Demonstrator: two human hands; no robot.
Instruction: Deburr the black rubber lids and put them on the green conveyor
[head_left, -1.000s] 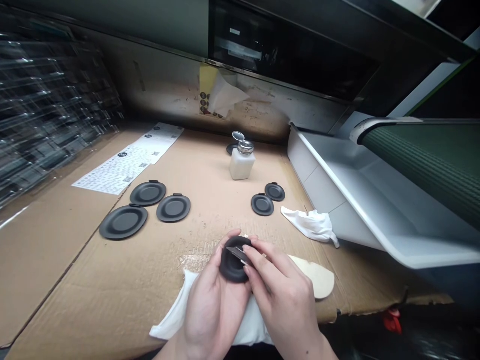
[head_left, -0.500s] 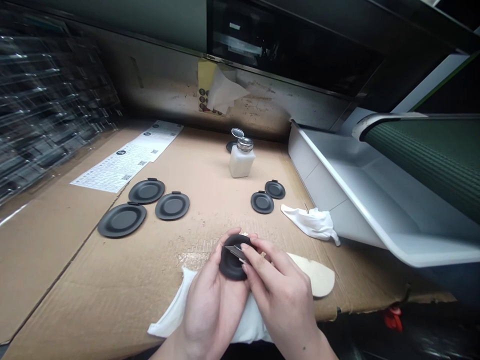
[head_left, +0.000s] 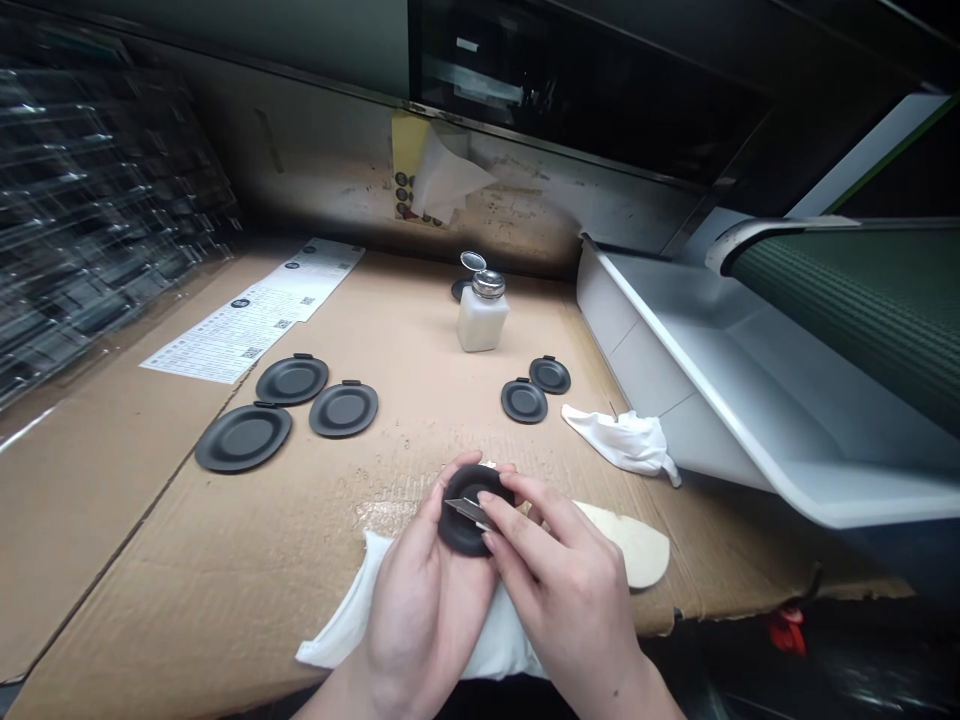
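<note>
My left hand (head_left: 420, 590) is closed around the edge of a round black plastic cap (head_left: 463, 535), its dished face turned up toward me. Between the thumb and fingers of my right hand (head_left: 566, 570) is a small pointed metal blade (head_left: 466, 510); its tip lies over the cap's face near the left rim. The right fingertips also rest at the cap's right edge. Whether the blade touches the surface I cannot tell. Under my wrists lies a white cloth (head_left: 349, 610), partly covered. Beside my right hand is a cream-coloured flat pad (head_left: 637, 545).
Three larger black caps (head_left: 244, 438) lie at left and two smaller ones (head_left: 524, 400) right of centre. A white pump bottle (head_left: 482, 318) stands behind, its lid up. A crumpled white cloth (head_left: 626, 438) lies by the grey bin (head_left: 750, 420). Printed sheets (head_left: 255, 315) and stacked clear trays (head_left: 97, 200) are left.
The view has shifted very slightly. The blade's tip has tilted a little over the cap; both hands keep their hold.
</note>
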